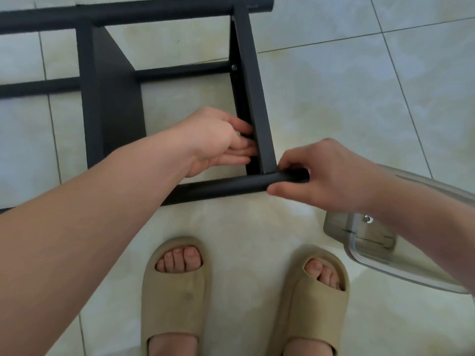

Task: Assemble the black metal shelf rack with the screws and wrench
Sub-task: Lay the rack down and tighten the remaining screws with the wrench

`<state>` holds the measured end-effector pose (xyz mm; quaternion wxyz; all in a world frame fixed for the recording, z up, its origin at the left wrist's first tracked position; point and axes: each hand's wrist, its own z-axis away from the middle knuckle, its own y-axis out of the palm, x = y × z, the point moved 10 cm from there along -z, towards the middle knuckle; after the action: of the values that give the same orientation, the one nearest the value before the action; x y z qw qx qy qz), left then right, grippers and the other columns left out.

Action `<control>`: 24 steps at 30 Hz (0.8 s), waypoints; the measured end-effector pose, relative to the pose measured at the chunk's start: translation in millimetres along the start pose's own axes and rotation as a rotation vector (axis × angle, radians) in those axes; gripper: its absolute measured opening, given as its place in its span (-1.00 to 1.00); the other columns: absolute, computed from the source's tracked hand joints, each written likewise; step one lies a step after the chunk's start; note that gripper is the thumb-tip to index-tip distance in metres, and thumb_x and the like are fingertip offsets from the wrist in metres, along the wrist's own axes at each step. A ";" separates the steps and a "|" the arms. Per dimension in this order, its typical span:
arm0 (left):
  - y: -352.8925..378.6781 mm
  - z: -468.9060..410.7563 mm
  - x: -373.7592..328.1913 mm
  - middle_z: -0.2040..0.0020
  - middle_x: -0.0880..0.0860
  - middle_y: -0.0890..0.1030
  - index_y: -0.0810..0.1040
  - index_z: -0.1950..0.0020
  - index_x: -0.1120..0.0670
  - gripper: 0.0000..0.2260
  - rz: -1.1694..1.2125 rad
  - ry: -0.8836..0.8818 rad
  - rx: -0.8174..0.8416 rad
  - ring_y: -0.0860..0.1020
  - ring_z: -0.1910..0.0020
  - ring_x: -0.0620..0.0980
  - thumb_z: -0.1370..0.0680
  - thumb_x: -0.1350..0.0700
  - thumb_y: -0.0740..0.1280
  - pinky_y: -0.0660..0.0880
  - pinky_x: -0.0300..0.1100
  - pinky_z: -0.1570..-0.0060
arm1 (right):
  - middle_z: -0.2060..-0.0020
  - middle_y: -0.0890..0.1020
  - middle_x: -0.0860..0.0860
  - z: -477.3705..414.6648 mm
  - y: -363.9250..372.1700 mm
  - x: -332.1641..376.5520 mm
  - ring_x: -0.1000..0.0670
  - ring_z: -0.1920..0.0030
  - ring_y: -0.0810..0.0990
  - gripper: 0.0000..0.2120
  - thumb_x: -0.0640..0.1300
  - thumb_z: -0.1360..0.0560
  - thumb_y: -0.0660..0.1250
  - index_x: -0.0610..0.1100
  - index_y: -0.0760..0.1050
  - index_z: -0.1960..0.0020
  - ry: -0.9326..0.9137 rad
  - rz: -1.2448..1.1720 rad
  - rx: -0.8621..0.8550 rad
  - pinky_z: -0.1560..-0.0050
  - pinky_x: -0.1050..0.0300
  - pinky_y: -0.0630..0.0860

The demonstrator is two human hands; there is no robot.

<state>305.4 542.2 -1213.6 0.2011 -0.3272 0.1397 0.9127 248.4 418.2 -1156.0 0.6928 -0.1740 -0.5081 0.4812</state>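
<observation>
The black metal shelf rack (113,104) lies on its side on the tiled floor, with round tubes along its near and far edges. A flat cross shelf panel (253,93) runs from the far tube (133,15) down to the near tube (221,187). My left hand (218,141) reaches in against the inner side of that panel near its lower end; its fingertips are hidden behind the panel. My right hand (316,173) grips the end of the near tube between thumb and fingers. One screw head (234,67) shows on the panel. No wrench is in view.
A clear plastic chair seat or container (380,247) with a metal bolt sits at the right, under my right forearm. My two feet in beige slides (177,291) stand just in front of the near tube. Pale floor tiles (359,86) lie all around.
</observation>
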 end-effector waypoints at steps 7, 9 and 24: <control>20.2 5.0 41.3 0.11 0.14 0.73 0.64 -0.08 0.16 -0.87 -0.306 -0.105 0.132 0.72 0.16 -0.01 -0.55 0.29 0.39 0.64 -0.24 0.15 | 0.25 0.52 0.23 17.1 11.0 -4.1 0.13 0.19 0.51 -0.57 0.32 -0.30 0.41 0.09 0.44 -0.02 0.019 -0.041 0.008 0.17 0.28 0.40; 19.4 3.9 43.2 0.14 0.14 0.73 0.68 0.01 0.12 -0.89 -0.428 -0.077 0.105 0.69 0.23 -0.01 -0.50 0.26 0.44 0.61 -0.22 0.11 | -0.13 0.48 0.15 16.0 1.1 -2.2 0.03 -0.14 0.47 -0.24 0.37 -0.25 0.44 0.03 0.37 -0.32 -0.028 0.045 -0.068 -0.16 0.05 0.45; 46.7 4.5 57.7 0.29 0.10 0.68 0.68 0.39 0.10 -0.65 -0.122 -0.213 0.336 0.67 0.32 -0.02 -0.53 0.35 0.29 0.58 -0.25 0.30 | -0.58 -0.41 -0.05 -26.0 10.9 17.6 -0.05 -0.57 -0.45 0.35 0.55 -0.20 0.35 -0.01 -0.35 -0.63 -0.236 0.398 0.158 -0.58 -0.22 -0.27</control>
<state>240.9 518.7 -1242.2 0.3215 -0.1985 0.2478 0.8921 266.0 444.7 -1165.6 0.5317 -0.1583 -0.5019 0.6635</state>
